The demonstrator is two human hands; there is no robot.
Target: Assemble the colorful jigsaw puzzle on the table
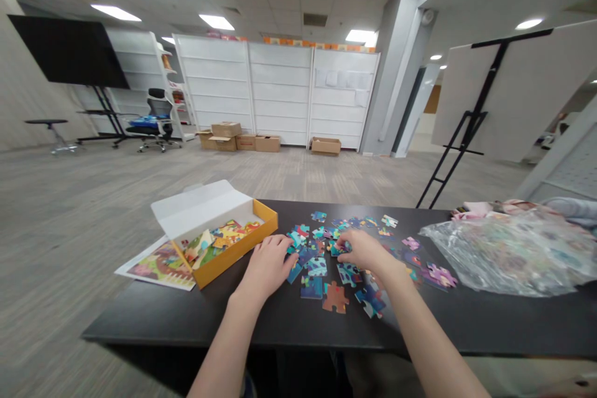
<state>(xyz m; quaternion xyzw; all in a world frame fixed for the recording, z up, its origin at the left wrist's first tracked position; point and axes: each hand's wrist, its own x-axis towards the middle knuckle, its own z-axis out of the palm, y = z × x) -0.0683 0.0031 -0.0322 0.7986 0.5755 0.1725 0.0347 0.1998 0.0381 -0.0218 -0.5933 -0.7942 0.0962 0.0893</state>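
Note:
Jigsaw puzzle pieces, mostly blue and teal, lie loosely heaped on the black table. My left hand [268, 264] rests at the heap's left edge, its thumb apart from the curled fingers, with nothing visible gripped. At the heap's middle, my right hand [366, 250] has thumb and fingers closed around a dark teal puzzle piece [334, 250], partly hidden by the fingers. Between the hands lies a light-blue piece [317, 267]. Nearer to me are a brown piece [335, 298] and a dark blue piece [311, 287]. Pink pieces [441, 275] lie right of my right forearm.
An open yellow box [237, 253] holding colourful pieces stands at left, over a printed picture sheet [156, 265]. Crumpled clear plastic [517, 255] covers the table's right side, with folded cloth behind. The black table's [177, 317] front edge runs beneath my forearms.

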